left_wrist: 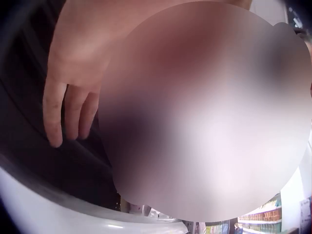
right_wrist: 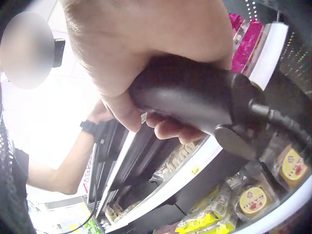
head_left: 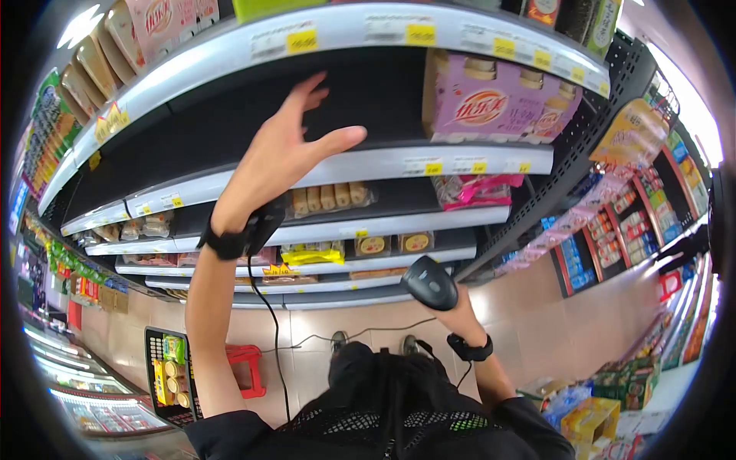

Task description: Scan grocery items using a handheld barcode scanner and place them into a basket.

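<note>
My left hand (head_left: 282, 147) reaches over the bare dark upper shelf (head_left: 368, 92) with thumb and fingers spread, holding nothing. In the left wrist view its fingers (left_wrist: 75, 109) hang straight against the dark shelf. A purple multipack of cup drinks (head_left: 502, 100) stands to its right on the same shelf. Lower down, in front of the shelves, my right hand (head_left: 460, 310) grips a black handheld barcode scanner (head_left: 429, 284). The right wrist view shows the fingers curled round the scanner's handle (right_wrist: 190, 92), with a cable (right_wrist: 278, 117) leaving its end.
Lower shelves hold packaged rolls (head_left: 330, 198), a yellow packet (head_left: 313, 253) and round-labelled cakes (head_left: 373, 245). On the floor at left stand a black basket (head_left: 151, 337) with goods and a red stool (head_left: 249, 368). A black cable (head_left: 274, 330) hangs from my left wrist.
</note>
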The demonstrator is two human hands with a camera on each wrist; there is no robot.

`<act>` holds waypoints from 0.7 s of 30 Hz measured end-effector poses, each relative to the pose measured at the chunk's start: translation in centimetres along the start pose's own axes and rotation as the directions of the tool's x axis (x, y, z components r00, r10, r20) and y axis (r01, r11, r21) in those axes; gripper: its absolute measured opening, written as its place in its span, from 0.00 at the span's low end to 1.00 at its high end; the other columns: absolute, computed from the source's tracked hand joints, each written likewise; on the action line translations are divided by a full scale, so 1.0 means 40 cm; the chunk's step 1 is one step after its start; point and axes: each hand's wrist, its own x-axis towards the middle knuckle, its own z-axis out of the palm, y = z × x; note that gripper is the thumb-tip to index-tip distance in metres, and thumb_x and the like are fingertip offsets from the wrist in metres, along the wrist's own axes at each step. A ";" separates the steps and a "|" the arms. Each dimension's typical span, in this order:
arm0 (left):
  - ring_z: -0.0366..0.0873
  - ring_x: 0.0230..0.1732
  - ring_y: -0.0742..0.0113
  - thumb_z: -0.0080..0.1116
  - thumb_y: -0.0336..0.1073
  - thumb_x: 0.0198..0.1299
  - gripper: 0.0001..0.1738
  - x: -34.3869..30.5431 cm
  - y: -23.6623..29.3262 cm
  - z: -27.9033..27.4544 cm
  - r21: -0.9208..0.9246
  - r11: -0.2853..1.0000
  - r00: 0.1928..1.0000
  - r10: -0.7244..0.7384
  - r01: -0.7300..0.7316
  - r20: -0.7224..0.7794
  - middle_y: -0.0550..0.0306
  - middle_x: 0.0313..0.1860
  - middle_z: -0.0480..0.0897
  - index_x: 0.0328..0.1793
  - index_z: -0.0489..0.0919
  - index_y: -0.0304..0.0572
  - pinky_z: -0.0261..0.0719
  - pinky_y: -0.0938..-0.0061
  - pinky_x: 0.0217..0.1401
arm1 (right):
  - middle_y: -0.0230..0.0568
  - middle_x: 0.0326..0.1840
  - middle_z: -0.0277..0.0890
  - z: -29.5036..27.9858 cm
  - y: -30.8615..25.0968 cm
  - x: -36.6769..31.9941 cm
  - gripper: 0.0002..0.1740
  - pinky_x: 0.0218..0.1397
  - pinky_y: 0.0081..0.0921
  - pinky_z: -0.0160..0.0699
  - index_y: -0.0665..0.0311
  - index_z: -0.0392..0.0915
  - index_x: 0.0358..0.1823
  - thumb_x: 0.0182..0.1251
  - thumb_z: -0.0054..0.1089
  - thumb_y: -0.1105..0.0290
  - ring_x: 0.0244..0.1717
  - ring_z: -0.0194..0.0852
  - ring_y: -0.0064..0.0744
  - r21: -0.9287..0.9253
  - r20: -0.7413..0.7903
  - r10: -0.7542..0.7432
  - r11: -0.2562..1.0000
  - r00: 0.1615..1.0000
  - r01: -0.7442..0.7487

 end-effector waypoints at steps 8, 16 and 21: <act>0.56 0.75 0.52 0.72 0.59 0.49 0.68 0.268 0.084 0.273 -0.122 0.981 0.974 0.166 -0.148 0.155 0.33 0.74 0.56 0.77 0.36 0.26 0.57 0.66 0.75 | 0.47 0.37 0.83 -0.152 0.012 0.004 0.20 0.45 0.25 0.76 0.71 0.79 0.47 0.53 0.71 0.72 0.38 0.77 0.23 0.011 0.223 -0.100 0.995 0.970 0.100; 0.70 0.63 0.65 0.77 0.33 0.45 0.53 0.227 0.131 0.305 -0.351 0.922 0.972 0.210 -0.162 0.103 0.50 0.66 0.70 0.73 0.54 0.34 0.69 0.72 0.66 | 0.48 0.39 0.83 -0.221 0.026 0.000 0.21 0.46 0.26 0.77 0.71 0.78 0.48 0.53 0.71 0.70 0.39 0.80 0.26 0.044 0.273 -0.109 0.994 0.956 0.101; 0.71 0.63 0.63 0.80 0.29 0.39 0.54 0.110 0.144 0.341 -0.165 0.910 0.922 0.363 -0.382 -0.131 0.50 0.65 0.68 0.70 0.56 0.43 0.71 0.68 0.65 | 0.52 0.39 0.82 -0.227 0.055 -0.005 0.22 0.45 0.29 0.77 0.71 0.78 0.48 0.52 0.72 0.70 0.39 0.82 0.37 0.042 0.341 -0.101 0.995 0.935 0.092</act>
